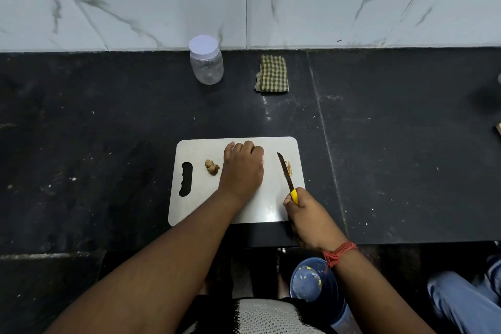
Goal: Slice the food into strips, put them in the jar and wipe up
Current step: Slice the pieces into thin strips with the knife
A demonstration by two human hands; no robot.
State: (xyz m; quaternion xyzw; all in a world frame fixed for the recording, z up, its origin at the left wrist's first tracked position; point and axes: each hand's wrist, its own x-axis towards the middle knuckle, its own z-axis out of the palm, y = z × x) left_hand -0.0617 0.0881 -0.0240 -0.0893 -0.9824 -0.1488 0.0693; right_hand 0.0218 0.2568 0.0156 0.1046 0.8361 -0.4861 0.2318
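Food: two knobbly ginger-like pieces on the board (238,209); piece A (211,167) lies left of the left hand, piece B (288,168) lies just right of the blade tip.
Left hand (242,168): palm down on the board, fingers curled under; whether it holds anything cannot be told.
Right hand (306,214): fingers wrapped round the yellow handle of the knife (285,171), blade pointing away.
Handling, judged: pieces are light, hard and fibrous, with an irregular shape likely to roll.
Hold point, judged: pin each piece from above with fingertips, flattest side down, well behind the cut line.
Jar (206,61): at the wall, lid on, well apart from the board.
Cloth (272,74): folded, right of the jar.
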